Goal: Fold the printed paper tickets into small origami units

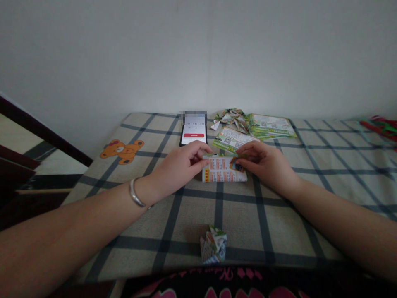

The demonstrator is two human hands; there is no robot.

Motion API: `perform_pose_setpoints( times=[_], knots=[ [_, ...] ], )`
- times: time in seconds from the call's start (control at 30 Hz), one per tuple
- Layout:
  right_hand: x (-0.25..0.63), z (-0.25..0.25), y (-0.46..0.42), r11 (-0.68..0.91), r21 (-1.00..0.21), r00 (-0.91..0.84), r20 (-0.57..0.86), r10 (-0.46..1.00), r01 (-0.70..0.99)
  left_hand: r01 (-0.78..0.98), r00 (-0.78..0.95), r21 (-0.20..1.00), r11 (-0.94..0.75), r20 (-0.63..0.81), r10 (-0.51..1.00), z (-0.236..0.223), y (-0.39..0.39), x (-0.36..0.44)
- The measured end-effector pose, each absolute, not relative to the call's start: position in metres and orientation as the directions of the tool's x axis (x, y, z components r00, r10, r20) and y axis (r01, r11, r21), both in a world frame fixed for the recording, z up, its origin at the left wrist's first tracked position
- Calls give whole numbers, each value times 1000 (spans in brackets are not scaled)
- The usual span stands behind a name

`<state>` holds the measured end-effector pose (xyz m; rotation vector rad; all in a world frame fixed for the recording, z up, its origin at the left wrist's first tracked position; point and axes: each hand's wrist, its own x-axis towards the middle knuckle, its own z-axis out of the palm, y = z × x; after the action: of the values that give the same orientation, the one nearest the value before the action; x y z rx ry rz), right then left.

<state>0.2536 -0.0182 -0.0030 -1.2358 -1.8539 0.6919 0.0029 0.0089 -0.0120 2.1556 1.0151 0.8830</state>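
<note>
A printed paper leaflet (221, 169), white with orange and yellow blocks and a green upper edge, is held between my two hands above the checked cloth. My left hand (194, 159) pinches its upper left corner between thumb and fingers. At the upper right corner, my right hand (259, 159) grips it the same way. The top edge looks folded over in a narrow strip. Just beyond lies another green and white leaflet (232, 138), partly covered by my right fingers. Close to my body sits a small folded paper piece (214, 245).
A phone (194, 130) with a lit screen lies beyond my left hand. Several folded paper pieces (231, 118) and a stack of leaflets (273, 125) rest near the wall. A bear-shaped picture (122, 151) is at left, a red and green item (383, 126) at far right.
</note>
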Motion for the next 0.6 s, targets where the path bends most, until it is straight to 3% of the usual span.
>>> perform_pose_setpoints(
  times=[0.2,0.43,0.6],
  knots=[
    [257,-1,-19,384,-681,-202,335,921,624,401,471,749,-528,326,820,-13,10,3],
    [257,0,-20,382,-656,-220,319,922,651,364,466,798,-480,290,836,-15,12,3],
    [257,-1,-19,380,-668,-215,319,923,641,415,448,761,-498,306,840,-9,10,3]
  ],
)
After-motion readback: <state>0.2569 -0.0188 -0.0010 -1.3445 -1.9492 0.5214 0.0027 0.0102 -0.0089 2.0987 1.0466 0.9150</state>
